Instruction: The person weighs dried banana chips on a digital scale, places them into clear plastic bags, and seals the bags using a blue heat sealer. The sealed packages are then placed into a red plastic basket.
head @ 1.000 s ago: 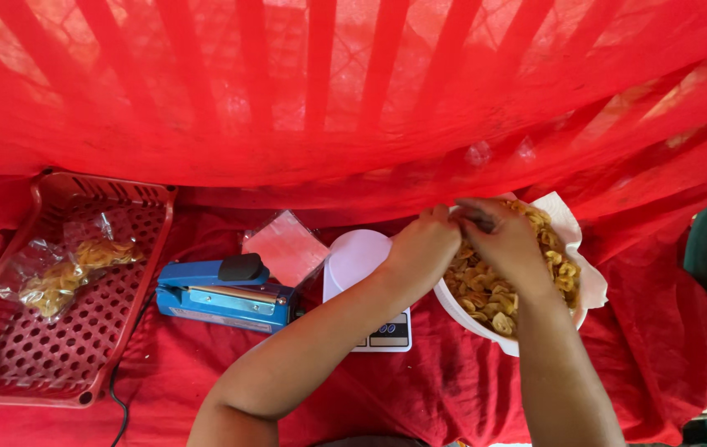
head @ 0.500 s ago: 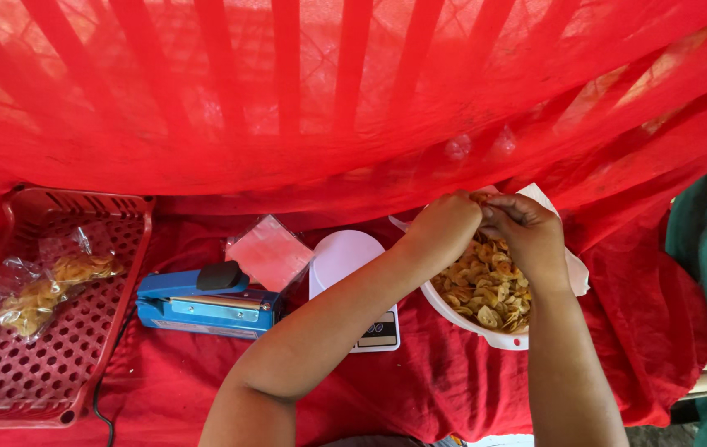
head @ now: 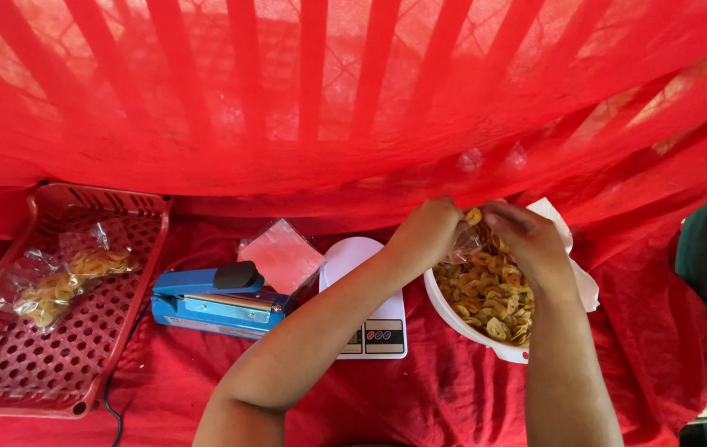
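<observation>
A white bowl (head: pixel 461 324) full of yellow chips (head: pixel 490 294) sits on the red cloth at the right. Above it my left hand (head: pixel 424 236) pinches the edge of a small clear plastic bag (head: pixel 467 242). My right hand (head: pixel 527 240) is at the bag's other side with chips at its fingertips, over the bowl. Both hands are close together, almost touching across the bag. Left of the bowl lies a white digital scale (head: pixel 366 306), partly under my left forearm.
A blue heat sealer (head: pixel 217 302) with a black knob lies left of the scale, a stack of clear bags (head: pixel 281 252) behind it. A red perforated basket (head: pixel 47 356) at far left holds a filled chip bag (head: pixel 55 285). Red netting hangs overhead.
Both hands have stayed over the bowl, working at the small bag; they have lifted slightly. The view has shifted a little.
</observation>
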